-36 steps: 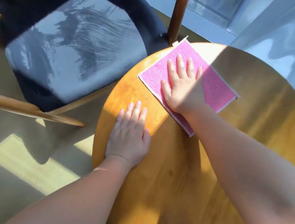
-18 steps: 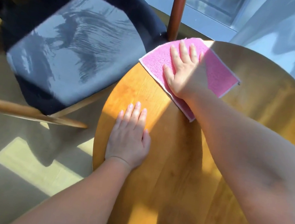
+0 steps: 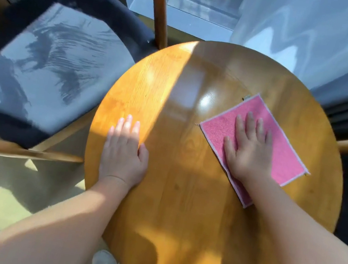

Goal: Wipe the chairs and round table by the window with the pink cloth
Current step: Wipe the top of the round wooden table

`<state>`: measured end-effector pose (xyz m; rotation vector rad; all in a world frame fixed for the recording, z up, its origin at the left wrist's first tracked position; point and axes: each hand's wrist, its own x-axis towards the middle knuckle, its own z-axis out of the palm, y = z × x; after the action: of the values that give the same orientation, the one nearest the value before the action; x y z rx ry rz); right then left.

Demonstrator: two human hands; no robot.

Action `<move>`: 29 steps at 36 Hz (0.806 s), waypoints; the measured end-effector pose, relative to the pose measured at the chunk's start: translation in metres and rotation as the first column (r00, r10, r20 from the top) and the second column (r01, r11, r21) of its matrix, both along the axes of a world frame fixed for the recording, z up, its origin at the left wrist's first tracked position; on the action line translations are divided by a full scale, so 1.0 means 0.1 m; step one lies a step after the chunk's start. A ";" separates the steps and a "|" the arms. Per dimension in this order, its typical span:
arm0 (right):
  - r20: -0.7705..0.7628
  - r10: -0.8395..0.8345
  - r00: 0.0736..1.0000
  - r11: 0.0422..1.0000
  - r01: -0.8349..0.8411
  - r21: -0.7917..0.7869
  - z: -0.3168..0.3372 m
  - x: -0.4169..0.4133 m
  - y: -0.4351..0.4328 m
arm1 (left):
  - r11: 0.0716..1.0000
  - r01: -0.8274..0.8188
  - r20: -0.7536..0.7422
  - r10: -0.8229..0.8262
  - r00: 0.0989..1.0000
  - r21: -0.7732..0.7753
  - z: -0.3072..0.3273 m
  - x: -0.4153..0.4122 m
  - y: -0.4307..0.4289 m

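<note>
The soft, light pink square cloth (image 3: 256,145) slides easily under the flat, spread right hand (image 3: 248,153) on the round wooden table (image 3: 179,202), left hand (image 3: 123,153) flat beside it.

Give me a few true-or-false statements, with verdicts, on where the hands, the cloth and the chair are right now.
1. The right hand lies flat on the pink cloth. True.
2. The left hand pinches a corner of the cloth. False: it rests flat on the bare wood of the round table, apart from the cloth.
3. The dark chair seat to the left of the table shows streaks. True.
4. The cloth is spread on that seat. False: it lies on the right part of the table top.
</note>
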<state>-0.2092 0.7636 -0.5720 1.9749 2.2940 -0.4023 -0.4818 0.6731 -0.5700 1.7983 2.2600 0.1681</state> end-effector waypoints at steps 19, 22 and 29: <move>0.036 0.169 0.985 0.985 -0.170 0.005 -0.02 -0.17 0.42 | 0.995 -0.028 -0.058 0.022 0.998 -0.099 -0.05 0.76 0.15; 0.013 0.242 0.970 0.969 -0.242 0.037 -0.02 -0.44 0.75 | 0.995 -0.026 -0.052 0.021 0.998 -0.096 -0.04 0.78 0.14; -0.011 0.401 0.916 0.916 -0.400 0.030 -0.03 -1.17 1.44 | 0.994 -0.017 -0.064 0.010 0.998 -0.106 -0.05 0.77 0.14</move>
<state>-0.3265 0.9078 -0.5755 1.4522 2.6386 -0.3486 -0.4043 0.6871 -0.5748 1.7583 2.2779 -0.0067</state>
